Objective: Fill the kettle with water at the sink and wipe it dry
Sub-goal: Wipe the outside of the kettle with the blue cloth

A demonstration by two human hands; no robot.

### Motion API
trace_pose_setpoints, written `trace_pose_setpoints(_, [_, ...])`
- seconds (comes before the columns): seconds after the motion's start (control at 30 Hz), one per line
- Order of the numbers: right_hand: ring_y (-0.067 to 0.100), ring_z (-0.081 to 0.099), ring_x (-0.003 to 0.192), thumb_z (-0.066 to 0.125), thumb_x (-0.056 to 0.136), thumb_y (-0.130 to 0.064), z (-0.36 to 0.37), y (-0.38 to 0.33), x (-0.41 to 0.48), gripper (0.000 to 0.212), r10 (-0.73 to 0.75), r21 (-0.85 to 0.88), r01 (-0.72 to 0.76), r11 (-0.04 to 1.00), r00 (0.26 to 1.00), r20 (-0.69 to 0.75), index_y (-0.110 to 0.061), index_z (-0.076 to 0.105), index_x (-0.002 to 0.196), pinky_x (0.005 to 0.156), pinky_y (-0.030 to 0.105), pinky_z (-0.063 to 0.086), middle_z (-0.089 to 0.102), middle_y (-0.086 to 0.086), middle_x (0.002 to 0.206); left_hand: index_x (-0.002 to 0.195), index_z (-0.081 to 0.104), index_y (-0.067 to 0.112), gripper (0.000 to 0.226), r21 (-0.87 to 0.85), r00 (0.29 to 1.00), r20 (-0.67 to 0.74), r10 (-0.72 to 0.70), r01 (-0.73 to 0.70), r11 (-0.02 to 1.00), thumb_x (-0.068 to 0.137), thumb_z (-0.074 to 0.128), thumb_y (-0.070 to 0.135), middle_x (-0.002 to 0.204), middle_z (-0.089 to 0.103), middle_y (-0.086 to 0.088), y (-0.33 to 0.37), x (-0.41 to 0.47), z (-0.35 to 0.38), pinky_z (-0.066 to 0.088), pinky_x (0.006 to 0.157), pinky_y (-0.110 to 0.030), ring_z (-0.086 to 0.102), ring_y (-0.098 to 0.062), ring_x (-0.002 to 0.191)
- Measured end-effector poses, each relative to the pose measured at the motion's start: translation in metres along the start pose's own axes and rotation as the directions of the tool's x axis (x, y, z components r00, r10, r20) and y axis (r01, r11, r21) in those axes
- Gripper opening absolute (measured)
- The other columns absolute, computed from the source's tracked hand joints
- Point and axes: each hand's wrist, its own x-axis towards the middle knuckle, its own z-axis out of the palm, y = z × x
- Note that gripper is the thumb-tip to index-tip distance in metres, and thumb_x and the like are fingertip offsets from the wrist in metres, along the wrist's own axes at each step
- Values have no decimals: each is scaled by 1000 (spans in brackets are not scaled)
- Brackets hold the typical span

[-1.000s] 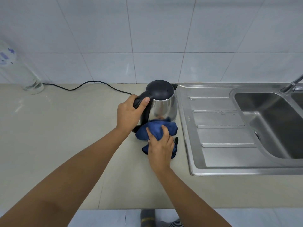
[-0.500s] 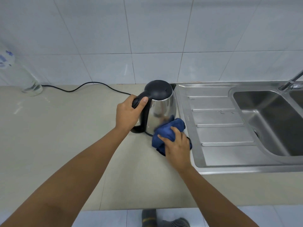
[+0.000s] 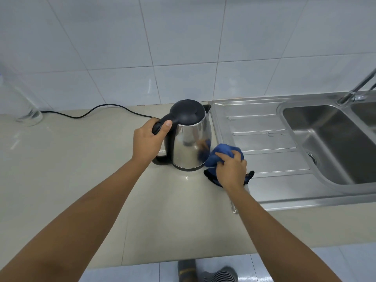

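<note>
A steel kettle [image 3: 189, 145] with a black lid and black handle stands upright on the beige counter, just left of the sink's draining board. My left hand [image 3: 147, 142] is wrapped around the kettle's handle, thumb on top. My right hand [image 3: 231, 169] clutches a bunched blue cloth [image 3: 220, 154] and presses it against the kettle's lower right side. Part of the cloth hangs under my hand over the edge of the draining board. The sink basin [image 3: 333, 143] lies to the right with the tap [image 3: 358, 88] behind it.
A black power cord [image 3: 97, 110] runs along the back of the counter [image 3: 71, 169] to the kettle. A clear glass container [image 3: 26, 106] stands at the far left by the tiled wall. A small wet spot lies on the counter in front of the kettle.
My right hand has carried the blue cloth from the kettle's front around to its right side, over the draining board's edge. My left hand stays on the handle.
</note>
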Motion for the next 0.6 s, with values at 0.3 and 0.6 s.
trace_pose_setpoints(0.3, [24, 43, 118, 58, 96, -26, 37, -28, -74, 36, -59, 129, 56, 990, 998, 20, -31, 63, 131, 97, 32, 44, 48, 3, 140, 73, 55, 12, 56, -3, 999, -21, 26, -26, 1000, 83, 52, 68, 57, 50, 0, 4, -3, 0, 49, 58, -44, 57, -32, 58])
trace_pose_setpoints(0.6, [29, 44, 115, 45, 99, -27, 63, -56, -88, 42, -474, -41, 494, 869, 852, 224, -30, 54, 139, 94, 38, 41, 50, 7, 137, 71, 55, 12, 54, 12, 999, -28, 20, -20, 1000, 84, 53, 64, 56, 53, -4, 6, -3, 0, 49, 58, -44, 57, -32, 58])
